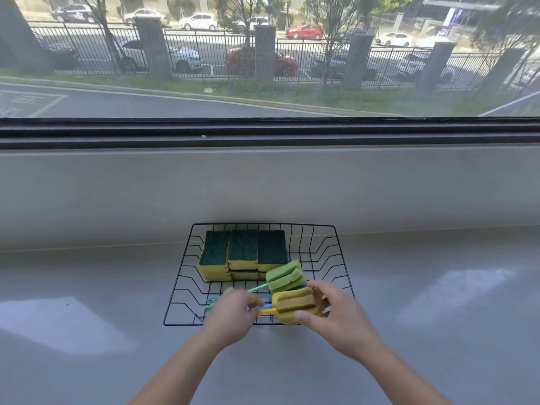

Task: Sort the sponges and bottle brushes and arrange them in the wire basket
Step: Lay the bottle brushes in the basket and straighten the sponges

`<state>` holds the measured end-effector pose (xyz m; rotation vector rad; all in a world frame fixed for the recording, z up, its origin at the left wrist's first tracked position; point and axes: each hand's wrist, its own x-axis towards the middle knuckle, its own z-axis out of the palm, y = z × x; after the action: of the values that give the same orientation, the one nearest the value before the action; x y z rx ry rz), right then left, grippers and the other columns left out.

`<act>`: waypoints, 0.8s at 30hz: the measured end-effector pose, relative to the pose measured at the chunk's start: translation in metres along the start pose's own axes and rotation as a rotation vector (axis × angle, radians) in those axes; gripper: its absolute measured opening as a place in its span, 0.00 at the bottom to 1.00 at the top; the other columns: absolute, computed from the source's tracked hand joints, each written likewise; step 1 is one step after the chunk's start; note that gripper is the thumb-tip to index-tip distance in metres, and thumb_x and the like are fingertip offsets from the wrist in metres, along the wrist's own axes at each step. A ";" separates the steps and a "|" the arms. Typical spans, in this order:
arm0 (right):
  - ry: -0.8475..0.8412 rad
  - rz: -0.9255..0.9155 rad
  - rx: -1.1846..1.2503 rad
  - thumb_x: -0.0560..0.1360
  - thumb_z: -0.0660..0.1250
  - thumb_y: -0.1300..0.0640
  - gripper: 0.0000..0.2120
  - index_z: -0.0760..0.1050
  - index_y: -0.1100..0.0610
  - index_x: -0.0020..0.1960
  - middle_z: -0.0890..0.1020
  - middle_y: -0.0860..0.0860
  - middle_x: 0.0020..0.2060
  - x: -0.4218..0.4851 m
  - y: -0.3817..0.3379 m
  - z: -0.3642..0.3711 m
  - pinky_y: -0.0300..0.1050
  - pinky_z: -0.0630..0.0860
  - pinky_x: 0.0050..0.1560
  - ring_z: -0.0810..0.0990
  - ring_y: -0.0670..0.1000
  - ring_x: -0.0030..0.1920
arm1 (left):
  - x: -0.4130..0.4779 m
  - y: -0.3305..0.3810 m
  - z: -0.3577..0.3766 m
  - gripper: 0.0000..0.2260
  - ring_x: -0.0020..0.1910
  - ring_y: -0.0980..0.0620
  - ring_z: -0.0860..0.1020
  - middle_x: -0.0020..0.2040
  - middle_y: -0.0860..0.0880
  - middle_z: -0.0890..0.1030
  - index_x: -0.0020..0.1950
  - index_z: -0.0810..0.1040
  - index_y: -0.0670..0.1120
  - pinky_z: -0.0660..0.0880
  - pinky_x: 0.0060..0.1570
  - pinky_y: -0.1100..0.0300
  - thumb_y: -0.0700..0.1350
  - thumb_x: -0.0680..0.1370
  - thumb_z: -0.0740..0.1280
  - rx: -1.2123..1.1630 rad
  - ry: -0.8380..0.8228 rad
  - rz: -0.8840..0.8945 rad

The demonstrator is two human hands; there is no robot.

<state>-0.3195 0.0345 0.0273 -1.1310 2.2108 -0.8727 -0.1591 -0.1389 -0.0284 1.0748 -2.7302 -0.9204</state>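
We find the wire basket (pixel 340 252) set on a grey counter (pixel 87 273) beneath a window (pixel 263 54), with the sorting well advanced. The sponges (pixel 242 252), green scouring face up over yellow foam, sit in three neat stacks against the far-left part of the basket, pressed side by side; we judge they were packed to one side to leave the near and right portions free for the longer brushes. A green bottle brush (pixel 285 276) lies in the basket just in front of the stacks, its foam head angled to the right and its handle running left toward the near edge. The right hand (pixel 336 314) is curled around the foam head of a yellow bottle brush (pixel 295 306), thumb under the near side and fingers over the far end, holding it just above the basket's near rim. The left hand (pixel 233 314) is closed in a pinch on that brush's handle; a blue handle shows beside it, and we cannot tell whether the fingers grip that one as well. We judge the two-handed hold serves to keep the long brush level and parallel with the green one as it is laid down. No items appear on the counter outside the basket.
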 end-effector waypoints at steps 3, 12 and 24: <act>0.064 0.033 0.019 0.69 0.75 0.47 0.21 0.78 0.45 0.61 0.82 0.41 0.50 0.005 -0.001 0.005 0.41 0.77 0.51 0.79 0.43 0.50 | 0.000 0.000 -0.001 0.12 0.59 0.54 0.75 0.57 0.57 0.83 0.58 0.83 0.53 0.73 0.59 0.56 0.46 0.78 0.63 -0.071 -0.034 -0.023; 0.045 0.059 0.119 0.68 0.77 0.47 0.13 0.78 0.41 0.51 0.83 0.41 0.45 0.017 -0.011 0.010 0.37 0.78 0.46 0.80 0.39 0.46 | -0.003 -0.013 -0.010 0.08 0.54 0.57 0.72 0.46 0.63 0.80 0.53 0.83 0.58 0.72 0.52 0.58 0.53 0.77 0.67 -0.091 -0.013 -0.004; -0.040 0.310 0.268 0.83 0.57 0.56 0.16 0.80 0.50 0.64 0.82 0.47 0.59 0.061 0.016 0.003 0.55 0.74 0.66 0.78 0.51 0.61 | 0.027 -0.014 0.000 0.18 0.64 0.52 0.70 0.65 0.55 0.76 0.70 0.73 0.53 0.69 0.63 0.57 0.48 0.80 0.61 0.026 0.121 -0.035</act>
<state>-0.3580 -0.0104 0.0049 -0.6549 2.0859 -0.9643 -0.1711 -0.1646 -0.0400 1.1461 -2.6403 -0.7989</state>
